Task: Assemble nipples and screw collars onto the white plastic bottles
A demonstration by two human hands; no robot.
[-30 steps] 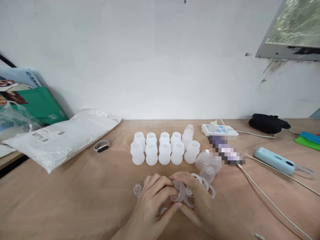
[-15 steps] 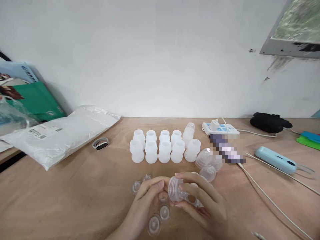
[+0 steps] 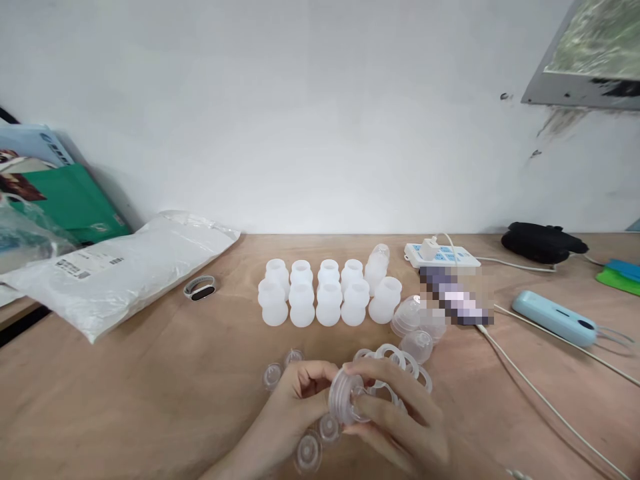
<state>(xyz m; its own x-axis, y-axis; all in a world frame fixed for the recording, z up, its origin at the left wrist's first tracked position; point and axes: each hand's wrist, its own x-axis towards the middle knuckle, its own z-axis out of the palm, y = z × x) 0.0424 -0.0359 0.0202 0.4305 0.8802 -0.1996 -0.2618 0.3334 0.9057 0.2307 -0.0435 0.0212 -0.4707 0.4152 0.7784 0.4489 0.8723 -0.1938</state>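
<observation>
My right hand (image 3: 405, 413) grips a translucent screw ring with a clear bottle nipple (image 3: 343, 397) in it, tilted on its side with the threaded rim toward the left. My left hand (image 3: 295, 413) has its thumb and fingers against the ring's left side. Several clear nipples, such as one loose nipple (image 3: 308, 452), lie on the table around my left hand. Loose translucent rings (image 3: 391, 355) lie partly hidden behind my right hand. Beyond stand two rows of milky white baby bottles (image 3: 302, 305); the bottle at the back right (image 3: 377, 267) has a clear domed top.
Clear dome caps (image 3: 416, 347) lie right of the bottles. Behind them are a power strip (image 3: 443, 255), a pixelated phone (image 3: 456, 297) and cables. A light-blue device (image 3: 554, 319) and black pouch (image 3: 543, 243) sit right. A wristband (image 3: 201, 289) and white plastic mailer (image 3: 130, 267) lie left.
My left hand has opened out from its pinch and brought its thumb against the ring. The ring has shifted slightly left and down, and more loose rings show behind my right hand.
</observation>
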